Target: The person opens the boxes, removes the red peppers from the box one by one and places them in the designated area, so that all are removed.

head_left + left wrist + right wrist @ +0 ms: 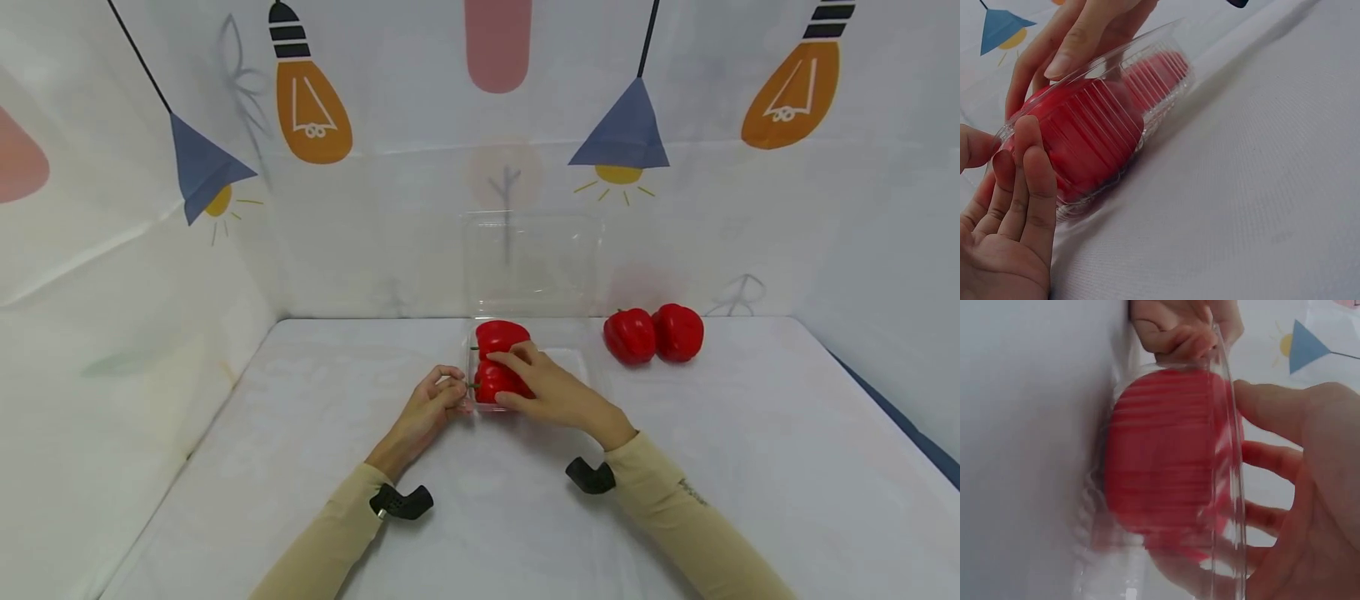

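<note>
Two red bell peppers lie one behind the other in the left part of a clear plastic clamshell box (566,360), whose lid (534,267) stands up at the back. My left hand (427,407) pinches the box's left rim, by the green stem of the near pepper (495,382). From above, my right hand (551,387) grips that near pepper with thumb and fingers. The far pepper (501,333) sits just behind, partly beneath the right fingertips. Through the ribbed wall in the left wrist view, the near pepper (1094,140) shows low inside the box.
Two more red bell peppers, a left one (630,337) and a right one (678,332), stand side by side at the back right. A white cloth (360,367) covers the table. Printed sheets (390,225) hang behind it and at the sides.
</note>
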Tool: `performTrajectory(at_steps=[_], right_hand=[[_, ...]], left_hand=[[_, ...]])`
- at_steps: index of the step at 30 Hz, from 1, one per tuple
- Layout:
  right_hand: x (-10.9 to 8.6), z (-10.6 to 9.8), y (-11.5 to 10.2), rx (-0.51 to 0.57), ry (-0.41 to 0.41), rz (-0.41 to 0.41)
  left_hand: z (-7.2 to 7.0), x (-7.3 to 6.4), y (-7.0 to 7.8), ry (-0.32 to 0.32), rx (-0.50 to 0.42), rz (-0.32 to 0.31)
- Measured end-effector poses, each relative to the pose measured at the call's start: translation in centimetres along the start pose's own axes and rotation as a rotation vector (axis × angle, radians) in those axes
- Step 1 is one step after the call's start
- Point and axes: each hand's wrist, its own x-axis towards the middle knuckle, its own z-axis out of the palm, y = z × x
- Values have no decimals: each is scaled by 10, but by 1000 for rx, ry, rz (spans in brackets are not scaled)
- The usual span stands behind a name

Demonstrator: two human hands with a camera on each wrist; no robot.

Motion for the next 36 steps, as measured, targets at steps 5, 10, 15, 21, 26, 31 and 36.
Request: performTrajectory(at_steps=[5,10,15,21,26,31,36], right_hand=[[5,4,-5,-24,-31,38],[9,9,-6,68,-29,69],[10,11,-4,127,5,71],[8,12,-2,110,52,62],[5,12,0,93,123,70],[5,12,2,93,152,70],[6,9,2,122,145,91]], left_hand=[[0,0,-1,12,7,-2],[1,-1,0,31,18,-1],[1,-1,0,30,25,8],[3,-1,1,33,24,-8],[3,0,0,21,35,-5],[2,0,-1,17,38,-4],[2,0,-1,26,33,-6]])
